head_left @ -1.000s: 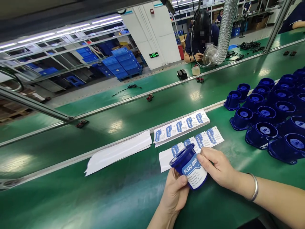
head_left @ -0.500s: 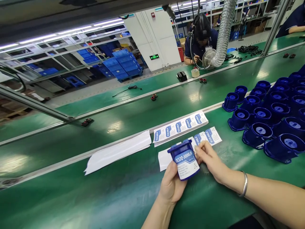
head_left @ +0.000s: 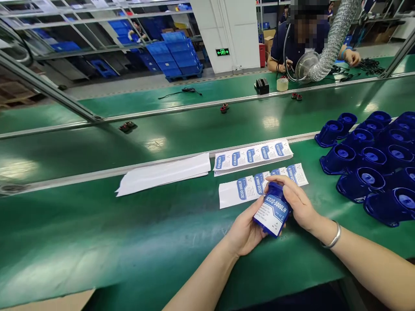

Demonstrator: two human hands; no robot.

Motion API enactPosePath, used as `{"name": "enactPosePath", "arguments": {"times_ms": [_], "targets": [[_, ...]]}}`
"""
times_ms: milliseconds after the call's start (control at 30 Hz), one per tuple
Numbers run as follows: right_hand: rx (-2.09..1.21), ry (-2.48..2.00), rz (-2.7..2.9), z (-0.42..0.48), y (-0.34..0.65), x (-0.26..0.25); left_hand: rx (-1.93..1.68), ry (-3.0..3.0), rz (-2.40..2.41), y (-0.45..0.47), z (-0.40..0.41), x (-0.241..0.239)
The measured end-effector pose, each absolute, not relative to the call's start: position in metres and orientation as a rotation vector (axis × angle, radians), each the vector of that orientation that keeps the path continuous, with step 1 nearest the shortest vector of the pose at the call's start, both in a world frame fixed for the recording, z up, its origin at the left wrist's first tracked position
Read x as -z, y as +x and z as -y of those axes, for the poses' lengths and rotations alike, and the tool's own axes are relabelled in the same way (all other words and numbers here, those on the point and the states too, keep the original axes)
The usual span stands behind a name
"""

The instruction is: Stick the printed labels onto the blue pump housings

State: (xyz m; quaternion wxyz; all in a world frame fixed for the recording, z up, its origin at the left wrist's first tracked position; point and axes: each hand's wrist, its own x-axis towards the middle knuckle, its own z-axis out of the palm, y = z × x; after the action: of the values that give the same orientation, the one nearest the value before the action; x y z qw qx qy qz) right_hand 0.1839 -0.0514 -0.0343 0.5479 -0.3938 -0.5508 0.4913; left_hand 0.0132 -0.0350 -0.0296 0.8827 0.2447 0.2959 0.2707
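Between both hands is a blue plastic housing (head_left: 276, 190) bearing a white and blue label (head_left: 272, 211) that reads DC52Q-5000L/H. My left hand (head_left: 244, 233) wraps its left side and underside, the thumb along the label's edge. Around the top and right side curls my right hand (head_left: 300, 203), its fingers over the upper rim. Just behind the housing lies a strip of labels (head_left: 248, 188), partly covered by the hands. A stack of label sheets (head_left: 254, 156) rests farther back, beside blank white backing sheets (head_left: 165, 172) to its left.
Several blue housings (head_left: 368, 179) stand in rows at the right. A metal rail (head_left: 181, 108) crosses behind, with small dark red parts (head_left: 223, 108) on the green surface. Across the bench a co-worker (head_left: 301, 39) sits near a flexible silver duct (head_left: 337, 39).
The housing has tilted and moved right, and its label lies at a new angle. My right hand has gone from pinching at its side to wrapping round it. The camera view has shifted.
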Motion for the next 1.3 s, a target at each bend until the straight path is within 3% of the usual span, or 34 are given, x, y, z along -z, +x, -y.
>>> {"name": "enactPosePath", "arguments": {"times_ms": [333,600,867,967,1133,1300], "targets": [[-1.023,-1.19,1.197,0.055,0.177,0.036,-0.58,0.862,-0.769,0.01,0.035,0.026],[-1.054,-1.334,1.125,0.05,0.177,0.032,-0.576,1.727,-1.04,0.009,0.038,0.022],[-1.087,-1.343,1.149,0.047,0.18,0.03,-0.614,1.898,-1.092,0.012,0.043,0.029],[-1.046,-1.299,1.209,0.049,0.182,0.031,-0.647,1.783,-1.049,0.01,0.042,0.023],[-0.866,-1.076,1.454,0.056,0.185,0.034,-0.782,0.954,-0.915,0.012,0.037,0.013],[-0.692,-0.886,1.665,0.062,0.187,0.033,-0.63,0.503,-0.764,0.015,0.035,0.014]]}}
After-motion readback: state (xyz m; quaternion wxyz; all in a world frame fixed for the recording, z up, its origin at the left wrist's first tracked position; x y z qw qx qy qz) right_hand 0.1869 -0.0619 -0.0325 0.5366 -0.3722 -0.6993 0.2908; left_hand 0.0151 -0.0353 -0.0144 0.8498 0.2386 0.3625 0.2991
